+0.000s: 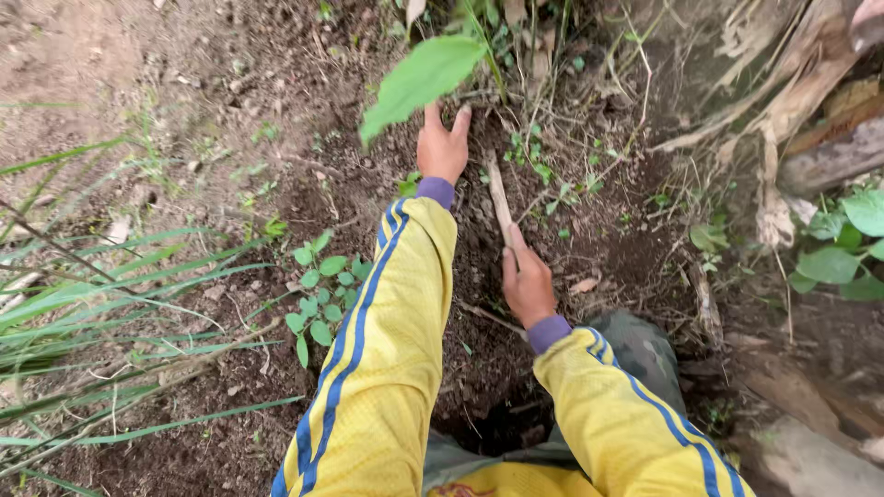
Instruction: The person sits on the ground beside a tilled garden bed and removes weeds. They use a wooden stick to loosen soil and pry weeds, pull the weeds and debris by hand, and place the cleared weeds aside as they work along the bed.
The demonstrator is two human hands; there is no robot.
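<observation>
On dark soil (304, 198), right hand (527, 281) gripping stick (498, 198), left hand (442, 147) spread

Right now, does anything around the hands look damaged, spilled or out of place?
Nothing stands out. The left hand presses into loose dark soil under a big green leaf; the right hand grips a wooden stick poking into the dirt. No breakage visible.

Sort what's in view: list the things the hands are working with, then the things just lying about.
In use:
- wooden stick, gripped by right hand
- dark loose soil, pressed by left hand

Lying about:
- long grass blades
- small leafy seedling
- dry wood pieces
</observation>
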